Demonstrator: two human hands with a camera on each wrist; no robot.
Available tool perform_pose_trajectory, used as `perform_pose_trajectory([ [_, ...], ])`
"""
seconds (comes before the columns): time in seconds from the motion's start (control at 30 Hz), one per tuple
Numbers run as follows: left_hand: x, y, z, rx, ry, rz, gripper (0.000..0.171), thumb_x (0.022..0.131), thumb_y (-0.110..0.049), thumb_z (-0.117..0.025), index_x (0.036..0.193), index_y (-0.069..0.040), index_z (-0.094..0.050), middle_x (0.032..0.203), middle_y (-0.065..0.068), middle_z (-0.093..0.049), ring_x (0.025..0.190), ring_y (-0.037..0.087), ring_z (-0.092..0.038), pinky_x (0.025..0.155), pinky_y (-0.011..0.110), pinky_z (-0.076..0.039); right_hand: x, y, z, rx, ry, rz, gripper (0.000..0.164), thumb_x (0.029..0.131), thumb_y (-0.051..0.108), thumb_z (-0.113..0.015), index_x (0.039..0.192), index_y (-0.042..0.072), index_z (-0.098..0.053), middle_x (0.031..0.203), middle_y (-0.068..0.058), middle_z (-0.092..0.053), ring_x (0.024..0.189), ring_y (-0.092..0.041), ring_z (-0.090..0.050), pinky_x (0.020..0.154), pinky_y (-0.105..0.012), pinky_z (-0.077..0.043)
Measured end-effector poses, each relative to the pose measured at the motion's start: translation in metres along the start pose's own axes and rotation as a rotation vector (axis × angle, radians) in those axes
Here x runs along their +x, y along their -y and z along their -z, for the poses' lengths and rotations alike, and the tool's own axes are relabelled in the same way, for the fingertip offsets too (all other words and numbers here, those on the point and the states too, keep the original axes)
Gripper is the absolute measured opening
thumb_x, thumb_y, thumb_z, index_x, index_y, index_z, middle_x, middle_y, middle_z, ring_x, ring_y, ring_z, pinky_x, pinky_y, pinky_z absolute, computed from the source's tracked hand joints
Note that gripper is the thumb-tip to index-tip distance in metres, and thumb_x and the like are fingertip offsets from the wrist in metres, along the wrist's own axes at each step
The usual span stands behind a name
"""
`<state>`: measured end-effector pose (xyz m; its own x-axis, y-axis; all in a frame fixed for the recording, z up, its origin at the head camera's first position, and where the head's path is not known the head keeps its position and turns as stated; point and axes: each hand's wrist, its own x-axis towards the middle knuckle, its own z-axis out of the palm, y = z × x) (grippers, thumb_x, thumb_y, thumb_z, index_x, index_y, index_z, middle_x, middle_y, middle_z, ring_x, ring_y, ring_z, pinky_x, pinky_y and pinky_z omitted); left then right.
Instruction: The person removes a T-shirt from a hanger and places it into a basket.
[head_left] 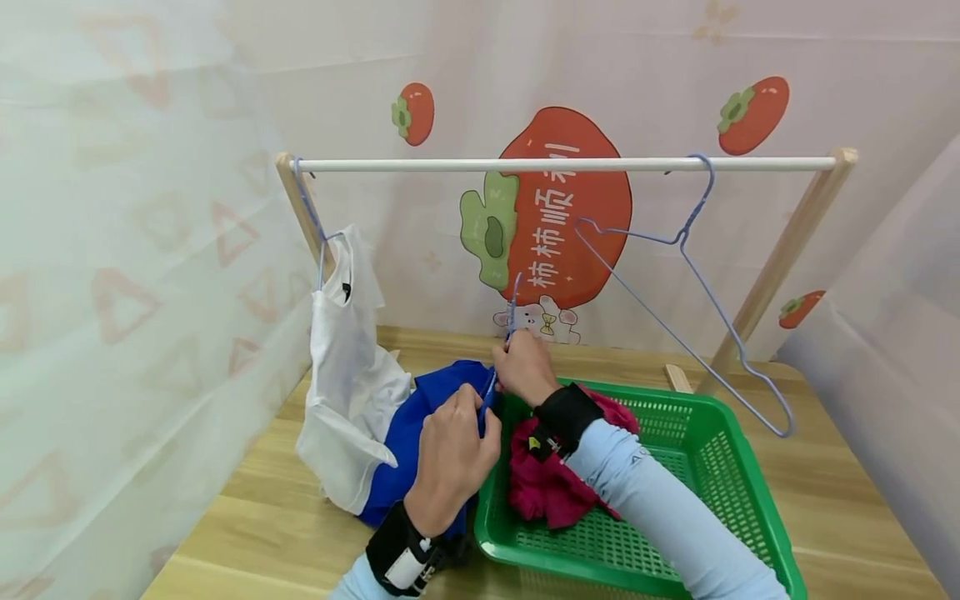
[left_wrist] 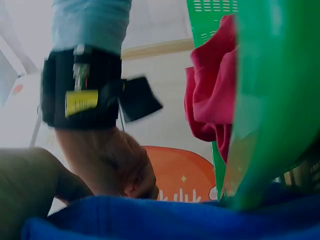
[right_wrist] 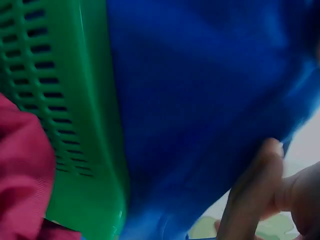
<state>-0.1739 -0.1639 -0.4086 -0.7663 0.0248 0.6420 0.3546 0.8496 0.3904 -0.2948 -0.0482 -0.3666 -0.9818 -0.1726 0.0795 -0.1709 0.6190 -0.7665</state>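
My right hand (head_left: 528, 367) grips a blue wire clothes hanger (head_left: 516, 287) just below its hook, which points up. The hanger's lower part runs into a blue garment (head_left: 420, 425) whose edge my left hand (head_left: 453, 454) pinches between thumb and fingers. That garment hangs down at the left of the green basket, partly behind the left hand. In the right wrist view its cloth (right_wrist: 190, 100) spreads flat beside the basket, with the right fingers (right_wrist: 257, 192) at its edge. How far the hanger sits inside the garment is hidden.
A white shirt (head_left: 345, 367) hangs on a hanger at the rail's left end. Another hanger (head_left: 682, 242) hangs bare on the white rail (head_left: 450, 166) at the right. The green basket (head_left: 757, 492) holds a dark pink garment (head_left: 547, 483), under my right forearm.
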Motion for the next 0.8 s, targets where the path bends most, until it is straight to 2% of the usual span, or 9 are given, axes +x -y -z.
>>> perform_pose_trajectory([
  [0.1, -0.003, -0.001, 0.006, 0.022, 0.032, -0.100, 0.025, 0.096, -0.010, -0.072, 0.084, -0.011, -0.050, 0.065, -0.005, -0.037, 0.049, 0.002, -0.030, 0.046, 0.017, -0.022, 0.011, 0.004, -0.001, -0.079, -0.066, -0.004, 0.039, 0.104, 0.014, -0.050, 0.065, 0.011, -0.051, 0.054, -0.002, -0.053, 0.048, -0.022, -0.058, 0.045, -0.027, -0.034],
  [0.27, -0.006, -0.006, 0.018, 0.009, 0.127, -0.302, 0.031, 0.095, -0.009, -0.077, 0.085, -0.013, -0.048, 0.070, -0.006, -0.039, 0.053, -0.001, -0.030, 0.049, 0.014, -0.022, 0.030, 0.008, 0.012, -0.179, -0.186, -0.009, 0.031, 0.104, 0.017, -0.051, 0.073, 0.011, -0.049, 0.063, -0.003, -0.042, 0.056, -0.026, -0.052, 0.052, -0.033, -0.034],
  [0.33, -0.007, -0.007, 0.023, -0.006, 0.172, -0.345, 0.031, 0.094, -0.008, -0.079, 0.086, -0.013, -0.049, 0.072, -0.006, -0.041, 0.054, -0.001, -0.031, 0.050, 0.013, -0.023, 0.035, 0.008, 0.019, -0.180, -0.197, -0.016, 0.034, 0.104, 0.016, -0.051, 0.070, 0.011, -0.049, 0.063, -0.003, -0.041, 0.057, -0.027, -0.052, 0.053, -0.033, -0.035],
  [0.4, -0.007, -0.005, 0.027, 0.008, 0.218, -0.361, 0.031, 0.093, -0.008, -0.079, 0.086, -0.013, -0.050, 0.072, -0.006, -0.042, 0.054, -0.001, -0.030, 0.049, 0.014, -0.023, 0.039, 0.008, 0.026, -0.171, -0.190, -0.024, 0.038, 0.105, 0.017, -0.051, 0.068, 0.012, -0.047, 0.061, -0.002, -0.041, 0.056, -0.025, -0.052, 0.053, -0.033, -0.035],
  [0.5, -0.005, 0.000, 0.026, 0.050, 0.259, -0.357, 0.030, 0.094, -0.011, -0.080, 0.087, -0.015, -0.051, 0.070, -0.007, -0.042, 0.053, 0.000, -0.032, 0.048, 0.015, -0.022, 0.040, 0.007, 0.040, -0.132, -0.159, -0.017, 0.043, 0.106, 0.016, -0.051, 0.064, 0.014, -0.040, 0.057, 0.000, -0.036, 0.051, -0.021, -0.046, 0.050, -0.031, -0.033],
  [0.6, 0.001, 0.009, 0.016, 0.086, 0.238, -0.326, 0.024, 0.095, -0.017, -0.079, 0.090, -0.018, -0.056, 0.068, -0.009, -0.049, 0.051, 0.001, -0.038, 0.045, 0.016, -0.023, 0.036, 0.006, 0.053, -0.106, -0.115, 0.027, 0.046, 0.106, 0.013, -0.050, 0.062, 0.015, -0.036, 0.055, 0.002, -0.031, 0.047, -0.016, -0.038, 0.049, -0.029, -0.029],
  [0.67, 0.007, 0.017, 0.007, 0.071, 0.199, -0.269, 0.018, 0.096, -0.020, -0.078, 0.093, -0.019, -0.060, 0.071, -0.010, -0.058, 0.052, 0.002, -0.044, 0.045, 0.016, -0.026, 0.028, 0.005, 0.061, -0.086, -0.073, 0.066, 0.046, 0.106, 0.012, -0.049, 0.062, 0.013, -0.038, 0.054, 0.003, -0.033, 0.046, -0.015, -0.038, 0.049, -0.028, -0.030],
  [0.73, 0.013, 0.026, 0.000, 0.007, 0.163, -0.190, 0.012, 0.097, -0.020, -0.077, 0.098, -0.019, -0.065, 0.076, -0.008, -0.064, 0.054, 0.004, -0.048, 0.046, 0.018, -0.031, 0.017, 0.003, 0.069, -0.056, -0.022, 0.104, 0.042, 0.107, 0.013, -0.048, 0.066, 0.009, -0.048, 0.054, 0.003, -0.038, 0.046, -0.015, -0.042, 0.049, -0.028, -0.032],
  [0.8, 0.018, 0.035, -0.007, -0.077, 0.147, -0.096, 0.009, 0.098, -0.019, -0.075, 0.102, -0.017, -0.066, 0.080, -0.005, -0.067, 0.056, 0.004, -0.049, 0.048, 0.019, -0.035, 0.002, 0.000, 0.076, -0.024, 0.032, 0.137, 0.035, 0.109, 0.014, -0.049, 0.078, 0.002, -0.062, 0.056, 0.003, -0.041, 0.048, -0.014, -0.045, 0.050, -0.028, -0.035],
])
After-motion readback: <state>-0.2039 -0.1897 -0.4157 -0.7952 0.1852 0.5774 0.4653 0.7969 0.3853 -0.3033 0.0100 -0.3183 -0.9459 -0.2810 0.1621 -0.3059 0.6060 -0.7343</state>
